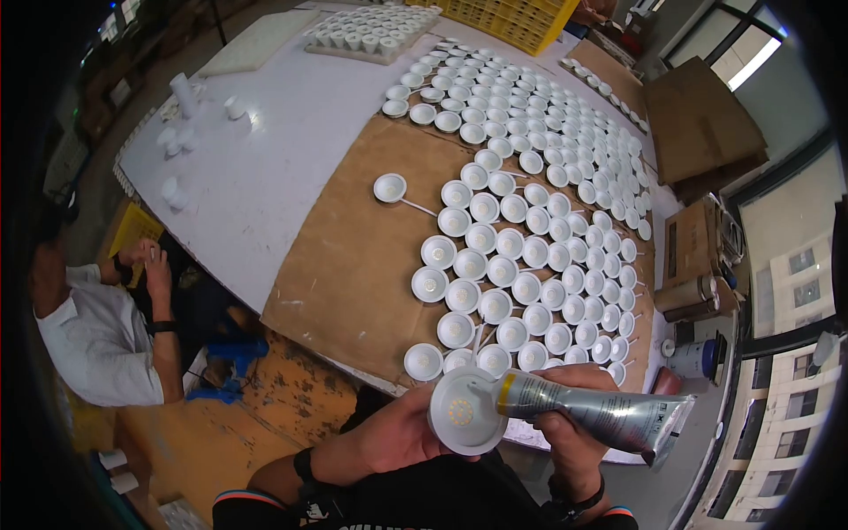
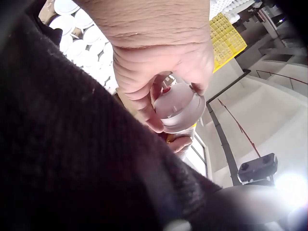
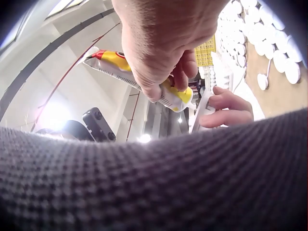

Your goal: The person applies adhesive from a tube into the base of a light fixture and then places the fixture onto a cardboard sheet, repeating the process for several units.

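My left hand (image 1: 397,436) grips a round white lamp cup (image 1: 467,424) by its side, its open face tilted up. Small yellowish dots form a ring on the cup's inner floor. In the left wrist view, fingers curl round the smooth outside of the lamp cup (image 2: 180,108). My right hand (image 1: 572,433) holds a silver squeeze tube (image 1: 601,411) with a yellow collar, thumb and fingers wrapped about its middle. The tube lies nearly level, with its nozzle at the cup's inner rim. In the right wrist view, the tube (image 3: 118,65) shows red and yellow print.
Many similar white cups (image 1: 502,269) stand in rows on brown cardboard (image 1: 340,265) over the table. One cup (image 1: 389,187) sits apart to the left. A tray of white parts (image 1: 371,35) and a yellow crate (image 1: 508,22) are at the back. Another person (image 1: 102,331) sits at left.
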`<move>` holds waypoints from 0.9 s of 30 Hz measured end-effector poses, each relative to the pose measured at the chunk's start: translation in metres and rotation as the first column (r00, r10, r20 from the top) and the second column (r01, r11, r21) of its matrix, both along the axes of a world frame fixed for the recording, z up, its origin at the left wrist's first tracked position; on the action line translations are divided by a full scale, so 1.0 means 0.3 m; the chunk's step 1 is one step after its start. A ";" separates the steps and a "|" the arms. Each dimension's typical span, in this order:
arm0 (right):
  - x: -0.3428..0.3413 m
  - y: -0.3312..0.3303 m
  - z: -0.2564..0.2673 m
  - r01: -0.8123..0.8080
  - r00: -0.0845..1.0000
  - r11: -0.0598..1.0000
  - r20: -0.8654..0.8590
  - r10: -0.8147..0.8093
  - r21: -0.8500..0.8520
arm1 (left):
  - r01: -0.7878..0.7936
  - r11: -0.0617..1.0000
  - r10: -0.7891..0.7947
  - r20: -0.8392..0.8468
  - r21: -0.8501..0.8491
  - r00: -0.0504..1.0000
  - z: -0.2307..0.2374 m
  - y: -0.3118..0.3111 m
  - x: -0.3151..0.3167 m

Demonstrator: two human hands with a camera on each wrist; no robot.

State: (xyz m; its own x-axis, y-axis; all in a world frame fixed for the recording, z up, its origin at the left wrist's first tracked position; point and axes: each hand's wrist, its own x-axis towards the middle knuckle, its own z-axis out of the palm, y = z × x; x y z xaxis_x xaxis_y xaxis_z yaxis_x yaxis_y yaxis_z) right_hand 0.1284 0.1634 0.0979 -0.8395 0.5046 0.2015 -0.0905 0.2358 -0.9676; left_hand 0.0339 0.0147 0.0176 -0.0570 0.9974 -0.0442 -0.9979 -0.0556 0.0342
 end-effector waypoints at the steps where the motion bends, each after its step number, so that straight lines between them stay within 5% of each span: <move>1: -0.001 0.002 0.002 -0.040 0.999 0.999 -0.014 0.040 0.000 | -0.004 1.000 0.004 0.001 0.001 1.000 -0.001 0.000 0.001; 4: -0.006 -0.004 0.010 -0.055 0.998 0.998 -0.004 0.056 0.041 | -0.004 1.000 0.003 -0.019 -0.007 1.000 0.005 -0.002 0.004; 6: -0.005 -0.003 0.009 -0.066 0.998 0.997 0.001 0.066 0.046 | 0.010 0.987 -0.033 -0.143 -0.162 0.989 0.023 -0.006 0.005; 13: -0.005 -0.003 0.012 -0.086 0.996 0.989 0.036 0.083 0.119 | -0.002 0.985 -0.025 -0.154 -0.170 0.988 0.018 -0.008 0.014; 15: -0.005 -0.004 0.011 -0.094 0.995 0.985 0.038 0.089 0.144 | 0.005 1.000 -0.003 -0.066 0.024 0.998 -0.002 -0.004 0.015; 27: 0.000 -0.001 -0.006 -0.039 0.999 0.986 0.033 0.034 0.164 | 0.020 0.999 -0.017 -0.060 0.041 0.998 0.017 -0.001 0.002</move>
State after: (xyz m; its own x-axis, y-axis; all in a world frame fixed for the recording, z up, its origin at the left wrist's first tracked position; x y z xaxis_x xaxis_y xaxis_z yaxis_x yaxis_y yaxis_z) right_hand 0.1285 0.1631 0.0960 -0.8636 0.4359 0.2533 -0.0730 0.3889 -0.9184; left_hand 0.0346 0.0143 0.0226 -0.0400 0.9992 0.0002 -0.9950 -0.0398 0.0918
